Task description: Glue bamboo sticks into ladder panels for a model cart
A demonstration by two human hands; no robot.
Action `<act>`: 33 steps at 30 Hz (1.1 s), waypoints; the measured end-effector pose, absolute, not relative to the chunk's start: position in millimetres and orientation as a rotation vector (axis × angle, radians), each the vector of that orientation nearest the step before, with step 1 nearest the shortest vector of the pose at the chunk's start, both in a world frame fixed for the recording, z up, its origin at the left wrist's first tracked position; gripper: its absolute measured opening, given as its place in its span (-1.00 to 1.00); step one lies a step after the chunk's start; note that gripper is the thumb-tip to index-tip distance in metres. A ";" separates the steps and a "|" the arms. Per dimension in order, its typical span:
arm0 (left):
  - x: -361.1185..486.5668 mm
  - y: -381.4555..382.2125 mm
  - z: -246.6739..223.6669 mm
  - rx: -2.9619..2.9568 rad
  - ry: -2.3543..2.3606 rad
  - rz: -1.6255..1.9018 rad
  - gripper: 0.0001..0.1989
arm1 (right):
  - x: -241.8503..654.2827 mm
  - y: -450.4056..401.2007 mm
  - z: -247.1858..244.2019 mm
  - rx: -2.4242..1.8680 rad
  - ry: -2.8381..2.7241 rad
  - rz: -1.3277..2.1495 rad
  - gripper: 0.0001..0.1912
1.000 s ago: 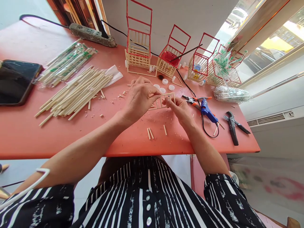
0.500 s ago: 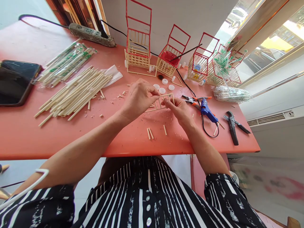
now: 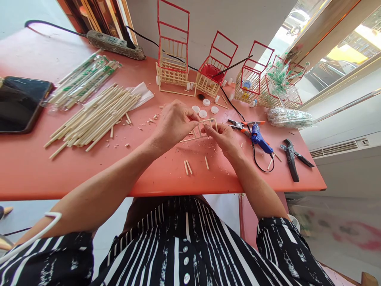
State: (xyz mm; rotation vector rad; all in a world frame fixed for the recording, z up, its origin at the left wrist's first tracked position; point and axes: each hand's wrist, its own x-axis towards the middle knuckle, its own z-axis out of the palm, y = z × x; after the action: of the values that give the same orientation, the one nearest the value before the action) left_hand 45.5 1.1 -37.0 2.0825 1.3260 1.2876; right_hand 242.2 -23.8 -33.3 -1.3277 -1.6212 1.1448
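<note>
Between my two hands a small ladder-like frame of pale wooden sticks [image 3: 200, 131] is held a little above the table. My left hand [image 3: 174, 123] pinches its upper left part with thumb and fingertips. Thumb and fingers of my right hand [image 3: 222, 137] are closed on its right part, covering some of the rungs. Below the hands lie several short cut sticks [image 3: 188, 167] on the table. White bottle caps [image 3: 203, 114] lie just behind the frame.
Wooden chopsticks [image 3: 95, 115] are piled at left beside wrapped ones [image 3: 86, 81] and a phone [image 3: 22, 104]. Red-and-wood stick carts [image 3: 172, 59] line the back. At right lie a blue glue gun [image 3: 259, 139], pliers [image 3: 238, 124] and black-handled cutters [image 3: 291, 159]. A power strip [image 3: 114, 41] sits at back left.
The stick frame has shifted very slightly to the left with my right hand. Both hands keep their hold, and the other things lie as before.
</note>
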 end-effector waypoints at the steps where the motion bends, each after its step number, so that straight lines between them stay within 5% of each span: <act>1: 45.5 1.0 -37.0 2.083 1.328 1.297 -0.89 | 242.3 -23.5 -33.5 -1.333 -1.623 1.144 -0.40; 33: 43.4 2.7 -40.4 2.122 1.320 1.276 -0.93 | 242.3 -20.8 -35.6 -1.326 -1.583 1.178 -0.41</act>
State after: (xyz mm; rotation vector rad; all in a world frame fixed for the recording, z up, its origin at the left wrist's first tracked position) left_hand 43.4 2.7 -40.4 2.1223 1.3203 1.2761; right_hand 242.3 -20.8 -35.6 -1.3259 -1.5830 1.1782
